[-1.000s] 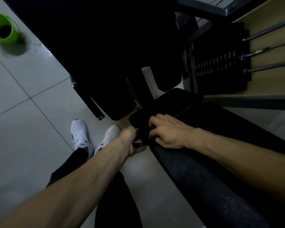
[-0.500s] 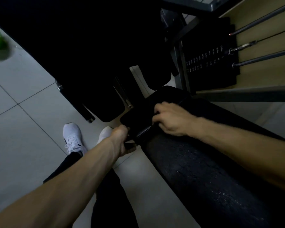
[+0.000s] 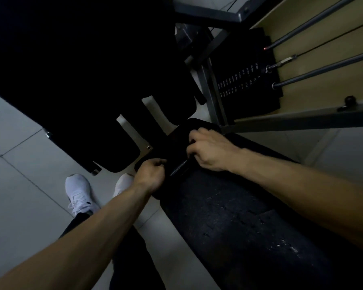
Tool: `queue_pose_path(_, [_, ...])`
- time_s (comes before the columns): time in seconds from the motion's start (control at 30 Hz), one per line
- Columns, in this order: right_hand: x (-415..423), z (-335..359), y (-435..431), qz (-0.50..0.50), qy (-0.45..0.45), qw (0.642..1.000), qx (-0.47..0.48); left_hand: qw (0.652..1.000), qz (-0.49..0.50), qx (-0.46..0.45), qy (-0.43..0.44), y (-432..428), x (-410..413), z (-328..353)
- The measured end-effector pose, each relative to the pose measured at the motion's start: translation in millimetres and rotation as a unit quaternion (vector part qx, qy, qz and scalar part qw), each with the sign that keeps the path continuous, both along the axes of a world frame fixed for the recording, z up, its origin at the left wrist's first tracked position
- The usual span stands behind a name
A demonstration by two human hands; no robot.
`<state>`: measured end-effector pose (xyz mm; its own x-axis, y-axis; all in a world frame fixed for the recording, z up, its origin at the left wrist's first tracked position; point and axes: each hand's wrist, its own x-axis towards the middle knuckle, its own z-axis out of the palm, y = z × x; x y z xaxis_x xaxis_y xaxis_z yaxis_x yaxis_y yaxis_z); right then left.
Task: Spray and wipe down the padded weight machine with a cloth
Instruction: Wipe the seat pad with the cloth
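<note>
Both my hands are working at the far end of the pad (image 3: pixel 239 216). My left hand (image 3: pixel 150 174) is sitting at the pad's left edge, fingers curled in tight and pinching the near corner of the cloth (image 3: pixel 175 142). My right hand (image 3: pixel 212 151) is sitting on top of the pad, knuckles up, fingers bent and bunched, gripping the cloth's other side.

The cloth is lying across the pad end between the two hands. It's dark on dark in dim light, so I can't tell exactly where its outline is running.

Pale specks are showing on the pad surface closer to me (image 3: pixel 281 243); I can't tell what they are.

The weight stack (image 3: pixel 245 80) is standing beyond the pad, with rods (image 3: pixel 323 68) running off to the upper right and a grey frame bar (image 3: pixel 302 120) crossing just behind my right hand.

My white shoes (image 3: pixel 80 193) are standing on the tiled floor (image 3: pixel 19 164), left of the pad.
</note>
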<state>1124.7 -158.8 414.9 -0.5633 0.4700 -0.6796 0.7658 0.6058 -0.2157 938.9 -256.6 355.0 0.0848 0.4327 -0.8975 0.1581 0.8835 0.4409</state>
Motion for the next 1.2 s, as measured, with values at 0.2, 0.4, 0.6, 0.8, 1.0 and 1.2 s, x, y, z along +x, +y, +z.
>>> queue_pose_path(0.2, [4.7,2.9,6.7,-0.046,-0.015,0.999,0.017,0.999,-0.018,0.010,0.027,-0.2,-0.8,3.4])
queue_pose_path(0.4, [2.6,-0.6,-1.4,-0.045,0.011,0.999,-0.014,0.997,-0.068,0.016,0.044,10.4,1.6,2.1])
queue_pose_path(0.6, [42.5,8.1,34.2,-0.143,-0.021,0.989,0.009,0.997,-0.055,-0.010,0.047,18.0,-4.7,-9.7])
queue_pose_path(0.8, [14.2,6.1,19.5,-0.162,-0.019,0.987,0.003,0.987,-0.142,0.062,0.036,40.9,3.0,8.3])
queue_pose_path(1.0, [43.5,2.5,33.9,-0.235,-0.025,0.972,0.015,0.976,-0.194,0.098,-0.016,72.3,30.0,0.5])
queue_pose_path(1.2, [87.7,-9.3,71.4,-0.353,-0.114,0.928,0.032,0.971,-0.216,0.104,-0.009,68.7,38.3,-4.1])
